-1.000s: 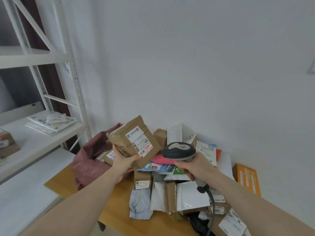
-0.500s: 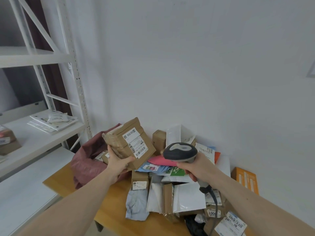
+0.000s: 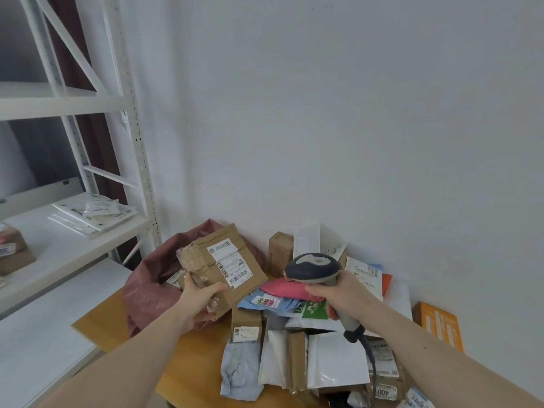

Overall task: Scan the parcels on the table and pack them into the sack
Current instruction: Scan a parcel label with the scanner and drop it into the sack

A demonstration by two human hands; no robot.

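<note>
Left hand (image 3: 201, 298) is gripping a taped brown cardboard parcel (image 3: 219, 266) by its lower edge, fingers curled under it, holding it tilted label-up just above the open mouth of the dark red sack (image 3: 153, 293) at the table's (image 3: 191, 351) left end. Right hand (image 3: 338, 293) is wrapping round the handle of the grey scanner (image 3: 315, 269), head hanging over the parcel pile (image 3: 309, 334), apart from the held parcel.
</note>
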